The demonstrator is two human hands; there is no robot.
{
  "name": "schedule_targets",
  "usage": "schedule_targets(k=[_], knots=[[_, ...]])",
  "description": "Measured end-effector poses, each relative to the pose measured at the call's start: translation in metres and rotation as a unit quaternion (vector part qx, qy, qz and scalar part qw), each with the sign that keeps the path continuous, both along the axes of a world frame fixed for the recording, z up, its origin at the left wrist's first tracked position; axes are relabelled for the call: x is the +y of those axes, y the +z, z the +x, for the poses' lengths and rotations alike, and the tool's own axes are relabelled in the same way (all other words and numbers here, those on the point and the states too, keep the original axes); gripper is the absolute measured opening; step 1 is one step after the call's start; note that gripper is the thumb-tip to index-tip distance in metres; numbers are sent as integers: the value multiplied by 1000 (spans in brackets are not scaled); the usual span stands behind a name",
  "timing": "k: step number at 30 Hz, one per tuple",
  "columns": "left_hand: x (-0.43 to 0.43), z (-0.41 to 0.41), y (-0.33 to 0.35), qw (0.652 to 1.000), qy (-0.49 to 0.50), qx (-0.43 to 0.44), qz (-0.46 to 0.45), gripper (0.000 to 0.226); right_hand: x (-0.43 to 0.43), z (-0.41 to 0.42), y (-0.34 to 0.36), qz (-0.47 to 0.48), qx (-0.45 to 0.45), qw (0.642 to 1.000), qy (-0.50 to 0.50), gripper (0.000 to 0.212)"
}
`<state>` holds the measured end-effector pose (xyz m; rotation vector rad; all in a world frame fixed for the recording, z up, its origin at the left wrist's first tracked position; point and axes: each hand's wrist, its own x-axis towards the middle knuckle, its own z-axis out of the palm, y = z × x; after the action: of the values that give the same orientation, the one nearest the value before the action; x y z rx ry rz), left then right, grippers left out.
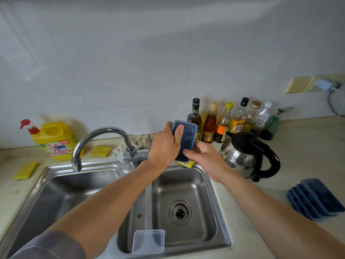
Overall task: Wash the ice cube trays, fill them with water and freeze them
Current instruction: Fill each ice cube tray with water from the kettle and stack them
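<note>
Kitchen table, white-tiled wall, double steel sink. Left grip: clamped round blue ice cube tray, held upright. Right grip: fingers curled on the tray's lower end; yellow sponge just beneath. Right of both grips: kettle, stacked blue trays.

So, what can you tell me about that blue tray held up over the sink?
The blue tray is a dark blue rectangle with rounded corners and a paler rim, plastic by its look. It is held nearly upright above the back edge of the right sink basin. The left hand grips its upper part, thumb across the smooth face; the right hand holds its lower end. No compartments show. A yellow sponge peeks out beneath it.
</note>
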<state>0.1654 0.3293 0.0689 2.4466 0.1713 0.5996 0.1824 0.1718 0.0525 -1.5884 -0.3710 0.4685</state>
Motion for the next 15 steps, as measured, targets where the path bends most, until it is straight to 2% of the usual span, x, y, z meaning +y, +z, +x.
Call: schedule_targets(k=[4, 8, 13, 15], knots=[[-1, 6, 9, 999, -1, -47, -5, 39, -4, 3, 8, 6, -23, 1000, -12, 24], [-8, -4, -7, 1000, -15, -6, 17, 45, -12, -4, -4, -26, -12, 1000, 6, 26], [-23, 6, 3, 999, -6, -50, 13, 59, -27, 3, 1, 2, -14, 1000, -5, 38], [-38, 6, -2, 999, -9, -32, 16, 60, -42, 4, -1, -22, -11, 1000, 8, 37]])
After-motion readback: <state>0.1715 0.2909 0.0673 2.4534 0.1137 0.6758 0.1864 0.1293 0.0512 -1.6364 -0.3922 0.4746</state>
